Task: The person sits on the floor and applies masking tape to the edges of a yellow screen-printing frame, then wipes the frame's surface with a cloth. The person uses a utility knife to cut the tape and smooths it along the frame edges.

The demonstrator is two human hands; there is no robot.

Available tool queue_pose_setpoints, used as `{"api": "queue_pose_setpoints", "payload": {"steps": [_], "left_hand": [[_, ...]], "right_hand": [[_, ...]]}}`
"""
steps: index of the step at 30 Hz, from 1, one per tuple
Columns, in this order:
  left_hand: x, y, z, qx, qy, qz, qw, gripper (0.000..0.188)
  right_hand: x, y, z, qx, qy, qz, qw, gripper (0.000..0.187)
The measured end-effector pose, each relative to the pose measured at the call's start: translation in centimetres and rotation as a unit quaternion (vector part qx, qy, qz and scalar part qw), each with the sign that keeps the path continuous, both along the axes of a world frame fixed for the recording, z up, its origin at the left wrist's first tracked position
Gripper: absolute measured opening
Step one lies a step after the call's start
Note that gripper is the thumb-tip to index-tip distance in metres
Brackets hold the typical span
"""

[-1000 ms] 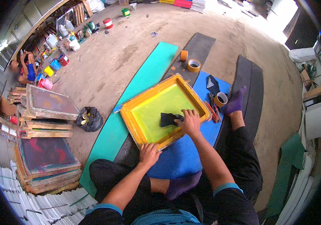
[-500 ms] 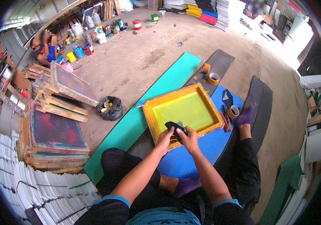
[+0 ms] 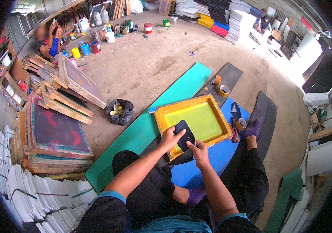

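A flat black piece with rounded corners [image 3: 184, 133] hangs over the near left part of a yellow-stained wooden screen frame [image 3: 222, 123]. My left hand [image 3: 169, 139] pinches its left edge between thumb and fingers. At its lower right corner, my right hand [image 3: 200, 153] grips it with the thumb on top. I cannot tell what the piece is made of. Yellow-green mesh [image 3: 197, 115] fills the frame, which lies on a blue sheet [image 3: 222, 153] and over a dark strip. Both hands are above the frame's near edge.
Beside the frame lie tape rolls [image 3: 216, 80], a black scrap [image 3: 235, 111] and red-handled tools [image 3: 234, 134]. A teal board [image 3: 181, 86] runs along the left, near a black bag [image 3: 125, 116]. Stacked printing screens [image 3: 59, 130] stand farther left. A person [image 3: 49, 44] sits at the far left.
The black piece was bunched between my hands and now shows its broad face. My hands have moved apart along it. The view has shifted slightly.
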State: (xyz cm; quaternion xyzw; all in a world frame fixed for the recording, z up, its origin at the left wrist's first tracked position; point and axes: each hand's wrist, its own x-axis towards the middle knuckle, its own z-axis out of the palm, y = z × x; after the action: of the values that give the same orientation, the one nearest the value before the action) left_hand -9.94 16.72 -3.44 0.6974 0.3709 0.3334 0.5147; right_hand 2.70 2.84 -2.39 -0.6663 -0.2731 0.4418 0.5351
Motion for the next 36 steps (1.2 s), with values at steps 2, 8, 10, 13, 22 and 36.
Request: {"api": "queue_pose_setpoints", "payload": {"steps": [2, 8, 10, 13, 22, 36], "left_hand": [[-0.1, 2.3, -2.6, -0.005, -0.007, -0.039, 0.999, 0.047], [0.0, 2.5, -5.9, -0.196, -0.116, -0.042, 0.973, 0.046], [0.4, 3.6, -6.2, -0.218, -0.121, -0.071, 0.966, 0.043], [0.2, 5.0, -6.7, -0.164, -0.017, -0.122, 0.979, 0.047], [0.9, 6.5, -9.6, -0.061, 0.03, -0.107, 0.992, 0.063], [-3.2, 18.2, -8.7, 0.162, 0.179, 0.206, 0.948, 0.029]], "right_hand": [[-0.9, 0.8, -0.7, 0.038, 0.021, -0.01, 0.999, 0.022], [-3.1, 1.5, -1.9, 0.054, 0.013, -0.064, 0.996, 0.02], [-3.1, 1.6, -2.2, 0.022, 0.0, -0.092, 0.996, 0.02], [-3.7, 1.7, -1.8, 0.01, 0.003, -0.124, 0.992, 0.02], [-3.4, 4.2, -1.9, 0.093, 0.082, -0.111, 0.986, 0.021], [11.0, 10.3, -6.0, 0.088, -0.258, -0.347, 0.897, 0.032]]}}
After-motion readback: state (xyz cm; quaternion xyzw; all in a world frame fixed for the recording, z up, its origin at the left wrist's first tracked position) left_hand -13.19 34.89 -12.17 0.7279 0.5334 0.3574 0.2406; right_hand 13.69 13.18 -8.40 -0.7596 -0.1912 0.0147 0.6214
